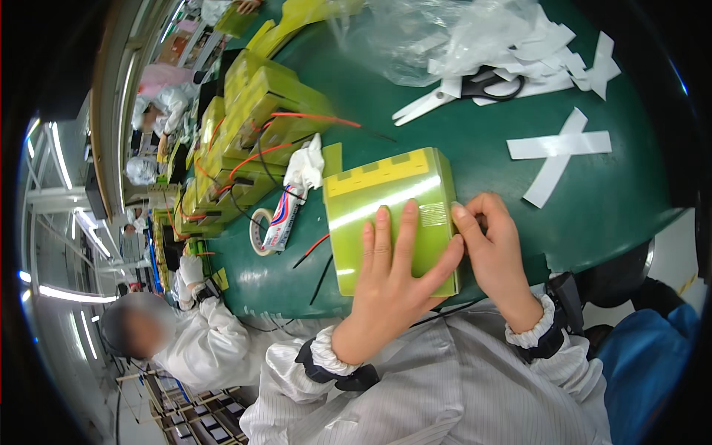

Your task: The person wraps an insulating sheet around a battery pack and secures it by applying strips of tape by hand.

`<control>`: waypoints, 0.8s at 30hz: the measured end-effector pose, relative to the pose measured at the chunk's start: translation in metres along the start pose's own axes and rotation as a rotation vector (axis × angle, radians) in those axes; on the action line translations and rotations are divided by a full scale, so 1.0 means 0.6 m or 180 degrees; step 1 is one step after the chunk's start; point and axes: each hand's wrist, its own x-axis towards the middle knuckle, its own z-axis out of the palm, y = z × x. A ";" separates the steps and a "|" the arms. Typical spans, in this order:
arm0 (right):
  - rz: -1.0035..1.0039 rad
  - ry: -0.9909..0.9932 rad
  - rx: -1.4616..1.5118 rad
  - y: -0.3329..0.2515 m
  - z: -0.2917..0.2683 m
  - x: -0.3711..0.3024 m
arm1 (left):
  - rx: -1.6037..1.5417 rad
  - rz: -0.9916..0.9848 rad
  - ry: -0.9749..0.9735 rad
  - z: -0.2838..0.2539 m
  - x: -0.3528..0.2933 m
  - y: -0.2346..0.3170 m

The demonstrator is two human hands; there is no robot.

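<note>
A flat green block wrapped in glossy film (386, 200), with a yellow strip along its far edge, lies on the green table (475, 148) in front of me. My left hand (397, 274) rests flat on its top, fingers spread, pressing it down. My right hand (493, 241) is at the block's right edge, with fingertips pinched on a small pale label or tape piece at the upper right corner. A red and a black wire (315, 256) trail out from under the block's left side.
White paper strips (560, 148) lie crossed to the right. Scissors (460, 93) sit among crumpled clear plastic and paper scraps at the back. A tape roll (259, 231) and a tube (285, 215) lie left of the block. Several similar green wired blocks (252, 126) are stacked at left. Another person in white (185, 334) works there.
</note>
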 end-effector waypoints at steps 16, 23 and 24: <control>0.0360 -0.0447 0.0227 -0.050 -0.015 -0.034 | -0.2862 -0.1723 0.0894 -0.013 -0.059 -0.105; 0.0033 -0.0780 0.0046 -0.023 0.000 -0.057 | -0.4612 -0.2669 0.0361 -0.005 -0.048 -0.099; 0.0038 -0.0875 -0.0130 -0.025 -0.008 -0.054 | -0.4641 -0.2691 0.0348 -0.004 -0.048 -0.097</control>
